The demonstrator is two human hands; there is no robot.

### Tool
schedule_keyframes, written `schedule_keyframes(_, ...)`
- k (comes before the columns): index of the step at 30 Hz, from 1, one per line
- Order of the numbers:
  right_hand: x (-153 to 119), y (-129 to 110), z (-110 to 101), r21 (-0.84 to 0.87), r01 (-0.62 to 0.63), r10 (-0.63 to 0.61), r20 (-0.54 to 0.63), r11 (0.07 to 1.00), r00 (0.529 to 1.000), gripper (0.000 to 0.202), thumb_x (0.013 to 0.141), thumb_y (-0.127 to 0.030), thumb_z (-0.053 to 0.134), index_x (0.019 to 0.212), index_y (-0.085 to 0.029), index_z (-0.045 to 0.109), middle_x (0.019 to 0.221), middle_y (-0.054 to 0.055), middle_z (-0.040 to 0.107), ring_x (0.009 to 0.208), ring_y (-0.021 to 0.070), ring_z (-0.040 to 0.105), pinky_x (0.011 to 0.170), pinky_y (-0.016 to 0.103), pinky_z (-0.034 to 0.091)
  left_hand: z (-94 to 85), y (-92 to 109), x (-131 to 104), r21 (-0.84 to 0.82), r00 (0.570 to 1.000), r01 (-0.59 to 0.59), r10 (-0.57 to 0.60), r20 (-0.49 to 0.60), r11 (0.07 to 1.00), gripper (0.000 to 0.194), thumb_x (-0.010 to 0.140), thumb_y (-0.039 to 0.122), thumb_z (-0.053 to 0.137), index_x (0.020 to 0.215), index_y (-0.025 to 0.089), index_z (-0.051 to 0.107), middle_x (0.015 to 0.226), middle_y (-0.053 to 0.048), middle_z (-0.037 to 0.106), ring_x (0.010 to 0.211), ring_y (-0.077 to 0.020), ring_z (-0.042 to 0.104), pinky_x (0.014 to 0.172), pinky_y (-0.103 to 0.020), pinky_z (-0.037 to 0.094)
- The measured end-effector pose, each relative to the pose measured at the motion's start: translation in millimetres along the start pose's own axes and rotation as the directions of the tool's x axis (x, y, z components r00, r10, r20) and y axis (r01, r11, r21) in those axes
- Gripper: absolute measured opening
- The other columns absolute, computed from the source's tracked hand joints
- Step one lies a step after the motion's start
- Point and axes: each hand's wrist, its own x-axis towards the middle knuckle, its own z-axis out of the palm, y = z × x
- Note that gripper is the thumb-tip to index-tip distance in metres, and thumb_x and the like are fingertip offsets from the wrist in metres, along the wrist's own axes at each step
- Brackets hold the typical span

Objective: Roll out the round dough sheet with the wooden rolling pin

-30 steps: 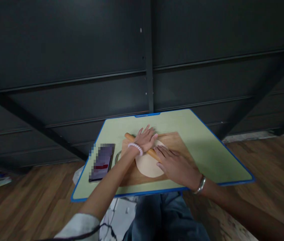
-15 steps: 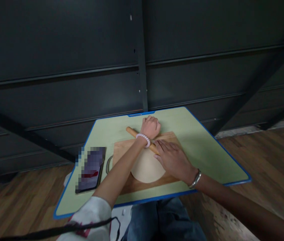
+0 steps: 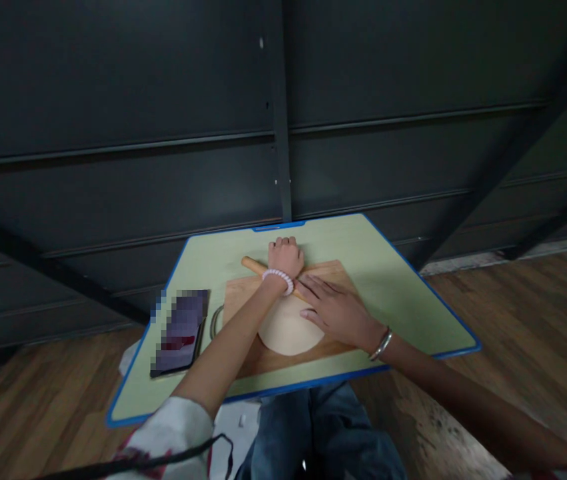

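Observation:
A wooden rolling pin [image 3: 252, 265] lies slantwise across a flat round sheet of dough [image 3: 288, 333] on a wooden board [image 3: 248, 365]. My left hand [image 3: 286, 257], a pale coiled band at its wrist, is closed over the pin with its fingers curled; its palm side is hidden. Stretched flat, my right hand [image 3: 336, 310] has its fingers across the pin's near right part and its thumb over the dough. A metal bangle circles my right wrist. My forearm and hands cover part of the pin and the dough's far edge.
The board rests on a small pale green table [image 3: 403, 307] with a blue rim. Left of the board are a phone [image 3: 181, 333], its screen pixelated, and a metal handle [image 3: 216, 321]. A dark panelled wall [image 3: 163, 187] stands behind; my legs [image 3: 323, 427] are below.
My hands and the rolling pin have shifted slightly left in view. My left fist is turned so its knuckles point more away from me. The camera view has also shifted a little.

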Motion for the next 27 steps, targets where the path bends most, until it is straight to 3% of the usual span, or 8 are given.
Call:
schedule_keyframes(5,-7.9,-21.6,-0.9,-0.058,0.028,-0.028,-0.002,0.998,1.0,0.062,0.091,-0.038,0.05,0.144,-0.011,0.031,0.145,0.017,0.039,0.134,0.0283,0.034,0.103,0.043,0.04,0.4,-17.4,-20.4,-0.063,0.991,0.023,-0.015,0.134,0.998,0.037,0.088,0.029,0.039,0.115,0.009,0.053,0.12,-0.018,0.059,0.12,-0.0273,0.048,0.099,-0.044,0.036)
schedule_keyframes(9,-13.4,-40.8,5.6,-0.074,0.055,-0.059,-0.055,0.996,0.997,0.065,0.09,-0.038,0.051,0.141,-0.002,0.033,0.146,0.022,0.036,0.137,0.0298,0.027,0.11,0.045,0.031,-3.9,-31.8,-43.1,-0.08,0.98,-0.091,0.104,0.172,0.993,0.047,0.092,0.034,0.031,0.132,0.016,0.045,0.146,-0.012,0.039,0.14,-0.0243,0.025,0.113,-0.051,0.015)
schedule_keyframes(11,-15.4,-51.2,9.5,-0.087,0.033,-0.039,-0.061,0.996,0.997,0.062,0.091,-0.036,0.05,0.139,0.001,0.036,0.145,0.024,0.036,0.136,0.0306,0.029,0.111,0.044,0.03,-7.4,-37.5,-54.6,-0.074,0.973,-0.146,0.156,0.172,0.987,0.047,0.093,0.034,0.026,0.134,0.019,0.045,0.149,-0.009,0.034,0.141,-0.0219,0.021,0.114,-0.051,0.009)
schedule_keyframes(17,-19.4,-72.3,12.2,-0.077,0.001,-0.007,-0.078,0.997,0.997,0.048,0.093,-0.016,0.04,0.139,-0.003,0.038,0.145,0.019,0.039,0.136,0.0274,0.029,0.111,0.043,0.031,-14.8,-53.6,-85.4,-0.066,0.964,-0.193,0.202,0.173,0.979,0.048,0.093,0.031,0.025,0.134,0.019,0.047,0.148,-0.007,0.038,0.14,-0.0214,0.025,0.113,-0.047,0.02)
schedule_keyframes(23,-18.8,-62.7,13.0,-0.023,0.005,-0.008,-0.122,1.0,0.992,0.047,0.092,-0.01,0.033,0.138,-0.004,0.039,0.141,0.017,0.044,0.134,0.0239,0.032,0.111,0.043,0.03,-26.9,-58.2,-125.3,-0.05,0.971,-0.189,0.194,0.14,0.981,0.049,0.097,0.03,0.02,0.134,0.012,0.046,0.143,-0.011,0.044,0.136,-0.021,0.033,0.112,-0.04,0.025)
schedule_keyframes(27,-11.6,-40.0,13.8,0.005,-0.03,0.03,-0.163,1.0,0.986,0.042,0.09,-0.006,0.032,0.128,-0.007,0.051,0.128,0.016,0.056,0.124,0.0217,0.046,0.108,0.042,0.035,-38.1,-54.1,-150.9,-0.056,0.97,-0.197,0.203,0.135,0.979,0.049,0.098,0.033,0.021,0.131,0.008,0.047,0.139,-0.014,0.049,0.132,-0.0203,0.04,0.11,-0.036,0.029)
